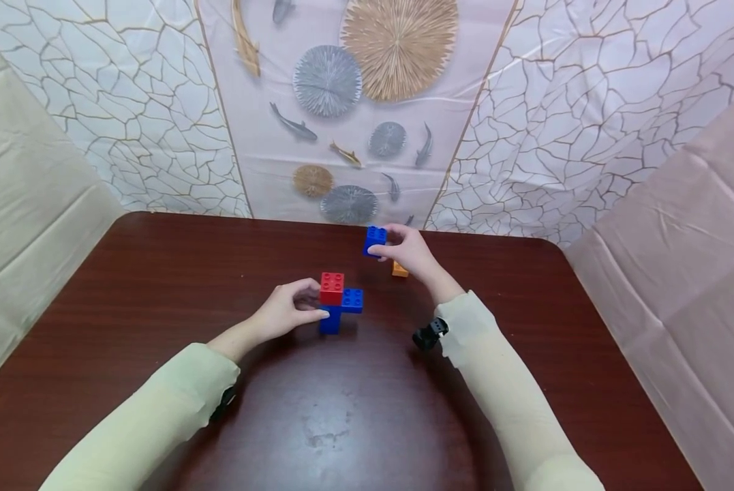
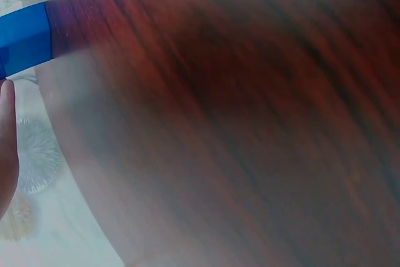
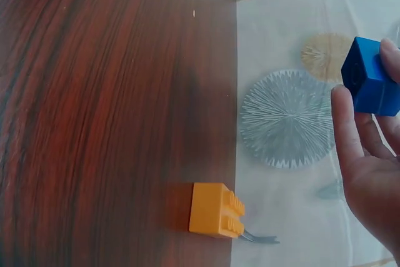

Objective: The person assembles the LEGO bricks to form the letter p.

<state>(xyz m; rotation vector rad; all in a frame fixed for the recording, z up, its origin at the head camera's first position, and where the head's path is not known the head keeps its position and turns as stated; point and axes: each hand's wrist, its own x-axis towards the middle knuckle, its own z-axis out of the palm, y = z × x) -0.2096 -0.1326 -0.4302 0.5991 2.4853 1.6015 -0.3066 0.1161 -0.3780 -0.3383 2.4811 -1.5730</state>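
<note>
A small stack of toy building blocks stands near the middle of the table. Its red block (image 1: 332, 289) sits on top, a blue block (image 1: 353, 301) juts out to the right below it, and another blue block (image 1: 330, 323) forms the base. My left hand (image 1: 287, 310) holds the stack from its left side, thumb at the front. In the left wrist view only a blue block (image 2: 25, 35) and one finger (image 2: 7, 142) show. My right hand (image 1: 411, 252) pinches a separate blue block (image 1: 375, 239) above the table, behind and right of the stack.
An orange block (image 1: 400, 269) stands on the table below my right hand, near the far side. The dark wooden table (image 1: 189, 266) ends at a patterned cloth (image 1: 354, 164) behind it. Pale cloth walls (image 1: 673, 252) rise on both sides.
</note>
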